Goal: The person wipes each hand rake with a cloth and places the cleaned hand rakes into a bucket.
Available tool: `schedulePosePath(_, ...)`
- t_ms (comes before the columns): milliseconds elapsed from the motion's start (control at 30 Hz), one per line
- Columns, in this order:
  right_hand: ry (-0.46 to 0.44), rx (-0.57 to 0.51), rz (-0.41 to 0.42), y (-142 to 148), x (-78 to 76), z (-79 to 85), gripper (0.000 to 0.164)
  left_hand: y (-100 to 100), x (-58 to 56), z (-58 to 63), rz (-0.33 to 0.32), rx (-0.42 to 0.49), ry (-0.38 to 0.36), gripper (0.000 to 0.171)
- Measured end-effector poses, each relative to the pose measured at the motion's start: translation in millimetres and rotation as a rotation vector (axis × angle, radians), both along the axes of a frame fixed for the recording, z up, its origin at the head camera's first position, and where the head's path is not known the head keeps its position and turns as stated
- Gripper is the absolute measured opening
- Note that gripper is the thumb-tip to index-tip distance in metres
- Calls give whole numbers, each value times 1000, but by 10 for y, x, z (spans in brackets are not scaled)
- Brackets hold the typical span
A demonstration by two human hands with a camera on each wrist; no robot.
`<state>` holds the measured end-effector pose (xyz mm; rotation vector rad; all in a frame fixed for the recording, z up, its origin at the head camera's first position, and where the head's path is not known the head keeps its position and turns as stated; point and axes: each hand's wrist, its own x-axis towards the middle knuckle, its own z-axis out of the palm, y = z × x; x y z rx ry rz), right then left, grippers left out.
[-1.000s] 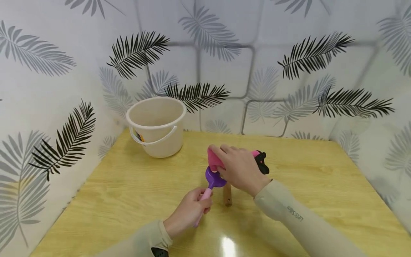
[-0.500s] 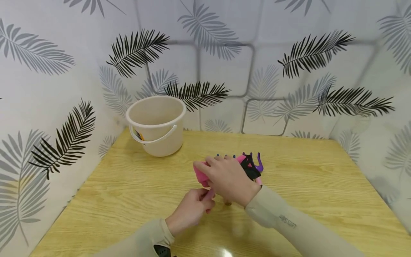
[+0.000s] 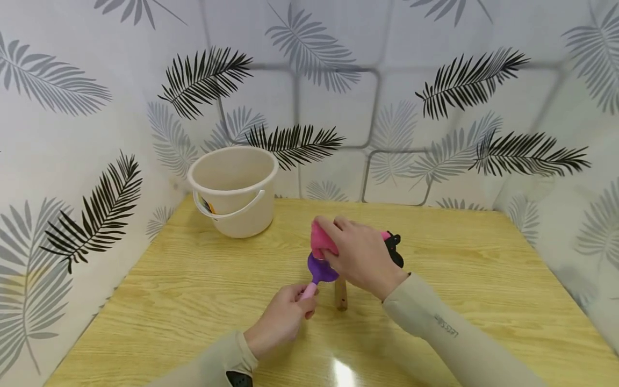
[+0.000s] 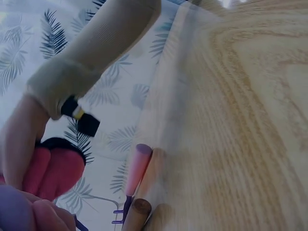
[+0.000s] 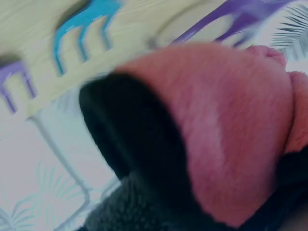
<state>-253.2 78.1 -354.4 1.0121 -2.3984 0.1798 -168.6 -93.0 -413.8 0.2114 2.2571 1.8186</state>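
In the head view my left hand (image 3: 282, 317) grips the pink handle (image 3: 309, 291) of a purple-headed garden fork (image 3: 322, 270). Its prongs are partly hidden under a pink fleecy cloth with black trim (image 3: 323, 239). My right hand (image 3: 365, 258) clasps that cloth and presses it onto the purple head. The right wrist view has the bunched cloth (image 5: 226, 125) filling its middle, with purple prongs (image 5: 240, 19) behind it. At the lower left of the left wrist view, the cloth (image 4: 57, 168) bulges below the right hand (image 4: 19, 144).
A wooden tool handle (image 3: 341, 298) lies just right of the fork. Blue (image 5: 84, 29) and purple rake tines (image 5: 17, 79) show in the right wrist view. A pink handle (image 4: 138, 168) appears in the left wrist view. A cream bucket (image 3: 237, 199) stands at the back left.
The cloth moves down toward the fork's handle half a second ago, then back up and away over the purple head now. The left hand keeps its grip, shifting only slightly.
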Motion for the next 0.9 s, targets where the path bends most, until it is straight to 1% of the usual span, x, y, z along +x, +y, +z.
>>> schedulePosePath(100, -24, -14, 44, -10, 111, 31, 55, -16, -26, 22, 29, 14, 28, 24)
schedulePosePath(200, -4, 18, 40, -12, 139, 20, 55, -9, -14, 42, 12, 40, 23, 22)
schedulePosePath(267, 23, 36, 17, 8, 97, -11, 53, 8, 9, 44, -15, 48, 20, 20)
schedulePosePath(367, 36, 52, -32, 71, -13, -75, 51, 31, 52, 36, -55, 38, 11, 18)
schedulePosePath(467, 11, 69, -77, 151, -119, -128, 53, 43, 78, 11, -71, 21, 8, 18)
schedulePosePath(567, -21, 57, -116, 230, -151, -133, 56, 40, 76, -17, -64, 14, 7, 20)
schedulePosePath(633, -42, 18, -126, 256, -115, -107, 58, 36, 63, -29, -46, 24, 8, 21)
schedulePosePath(700, -60, -33, -113, 251, -29, -74, 60, 32, 41, -33, -26, 54, 3, 23)
schedulePosePath(800, -86, -78, -51, 194, 146, -50, 61, 27, 14, -18, -7, 116, -27, 24)
schedulePosePath(900, -109, -70, 13, 129, 302, -78, 63, 32, 1, 15, 0, 163, -58, 23)
